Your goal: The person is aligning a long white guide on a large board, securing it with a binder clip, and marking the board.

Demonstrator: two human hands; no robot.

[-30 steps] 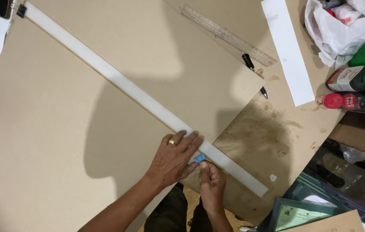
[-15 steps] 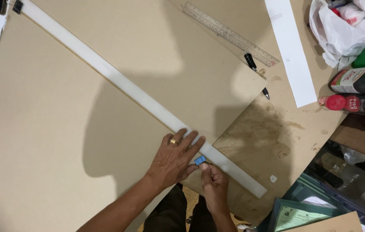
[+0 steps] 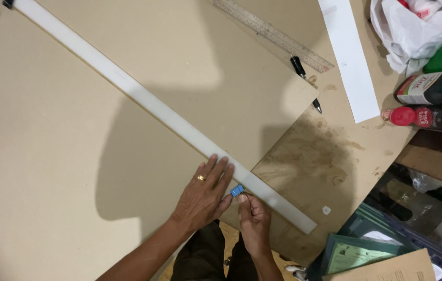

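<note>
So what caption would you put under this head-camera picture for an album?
Left hand presses a long white strip flat on brown board while the right hand holds a small blue cutter against its edge.

The left hand (image 3: 203, 195) is wearing a gold ring on one finger; both forearms are showing bare, the right hand (image 3: 254, 221) unadorned.

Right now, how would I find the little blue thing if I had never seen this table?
Start at the big tan board and follow the long white strip slanting across it, down to the two hands. The little blue tool is pinched in the right hand, against the strip's edge beside the left hand. Nothing else there is blue.
</note>
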